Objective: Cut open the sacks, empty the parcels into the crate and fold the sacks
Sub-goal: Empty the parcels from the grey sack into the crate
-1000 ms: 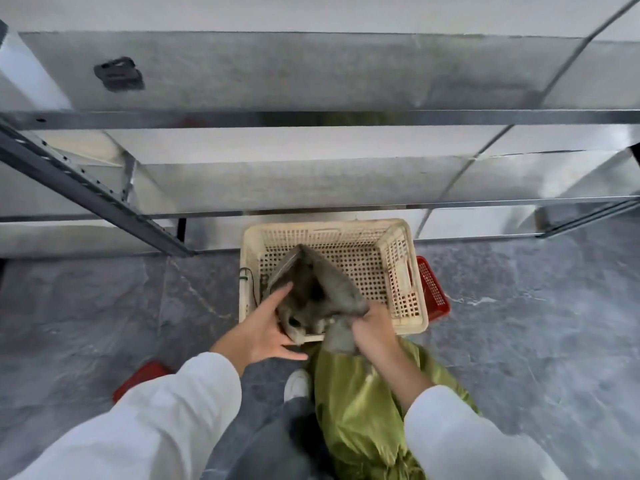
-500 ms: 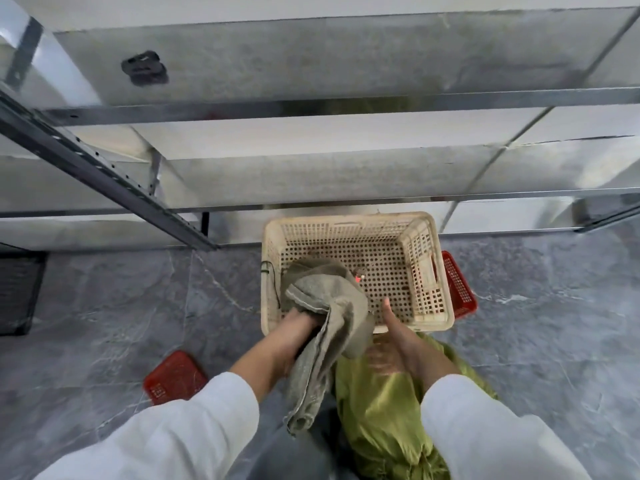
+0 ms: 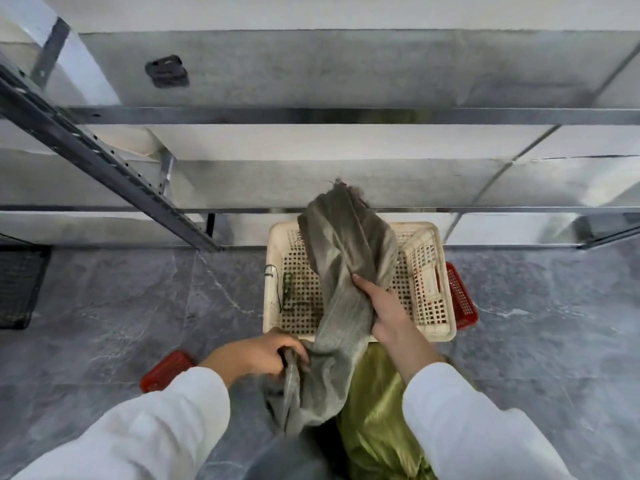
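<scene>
A grey woven sack (image 3: 343, 265) hangs stretched over the cream perforated crate (image 3: 429, 278) on the floor. My left hand (image 3: 256, 355) grips the sack's lower end near the crate's front edge. My right hand (image 3: 384, 306) grips the sack at its middle, and the upper part flops up above the crate's back rim. A green sack (image 3: 377, 410) lies bunched below my right forearm, in front of the crate. A thin dark cord (image 3: 285, 292) lies on the crate's floor at the left. No parcels show in the crate.
Metal shelving (image 3: 311, 116) runs across the back, with a slanted perforated upright (image 3: 104, 157) at the left. A small black object (image 3: 167, 71) sits on the upper shelf. Red baskets lie at the crate's right (image 3: 460, 296) and on the grey floor at the left (image 3: 166, 370). A black mesh basket (image 3: 19, 289) stands far left.
The grey sack has been lifted and stretched out over the crate. My right hand has taken hold of its middle, and my left hand has drawn its lower end down and toward me.
</scene>
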Tool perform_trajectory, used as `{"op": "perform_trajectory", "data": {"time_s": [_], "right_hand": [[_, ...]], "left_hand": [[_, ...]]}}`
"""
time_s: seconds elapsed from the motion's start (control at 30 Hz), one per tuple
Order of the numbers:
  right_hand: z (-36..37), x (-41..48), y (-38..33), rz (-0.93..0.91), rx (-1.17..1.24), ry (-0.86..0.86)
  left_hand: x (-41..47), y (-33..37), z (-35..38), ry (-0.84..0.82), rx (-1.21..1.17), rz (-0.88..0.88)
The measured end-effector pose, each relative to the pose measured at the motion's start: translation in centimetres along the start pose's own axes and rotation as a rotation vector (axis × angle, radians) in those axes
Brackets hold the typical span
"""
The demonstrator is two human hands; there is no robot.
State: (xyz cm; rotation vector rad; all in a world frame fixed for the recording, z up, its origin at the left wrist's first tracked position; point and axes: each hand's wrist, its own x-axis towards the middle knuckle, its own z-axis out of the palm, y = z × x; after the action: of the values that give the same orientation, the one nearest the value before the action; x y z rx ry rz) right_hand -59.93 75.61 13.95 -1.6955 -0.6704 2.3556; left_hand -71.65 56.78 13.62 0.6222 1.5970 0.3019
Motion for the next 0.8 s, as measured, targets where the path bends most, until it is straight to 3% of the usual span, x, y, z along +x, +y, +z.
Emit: {"op": "perform_trajectory", "data": {"time_s": [0.03,0.1,0.17,0.23,0.33,0.43,0.53,0.7,0.8], "right_hand": [[-0.4,-0.7,0.0,-0.032,-0.001,-0.039],[-0.6,-2.1,-0.1,-0.062,-0.024,-0.121],[-0.5,-3.5,0.0,-0.085,-0.053,-0.23],[-0.4,-4.5,0.2,-0.132,-0.104,-0.279],[-1.3,-4.9,0.1,-0.207,-0.2,-0.256],[-3.1,-4.7,-0.6,-0.277,-0.342,-0.238],[-4.6,-5.2,-0.7,-0.316,-0.518,-0.225],[-6.4,-6.0,-0.2,-0.306,-0.737,-0.167],[-6.9,-6.2,0.2,-0.32,-0.9,-0.15]], "left_hand": [[0.2,0.6,-1.2,0.092,-0.161,-0.016],[0.8,2.0,-3.6,0.337,-0.744,0.007],[0.9,4.4,-5.3,0.355,-1.187,0.08],[0.9,6.7,-6.2,0.345,-1.437,0.154],[0.8,7.9,-7.5,0.481,-1.639,0.29],[0.8,7.3,-8.5,0.448,-1.663,0.366],[0.4,7.8,-8.6,0.338,-1.482,0.37],[-1.3,9.4,-7.9,0.298,-1.081,0.167],[-1.4,10.1,-6.8,0.422,-1.002,0.108]]}}
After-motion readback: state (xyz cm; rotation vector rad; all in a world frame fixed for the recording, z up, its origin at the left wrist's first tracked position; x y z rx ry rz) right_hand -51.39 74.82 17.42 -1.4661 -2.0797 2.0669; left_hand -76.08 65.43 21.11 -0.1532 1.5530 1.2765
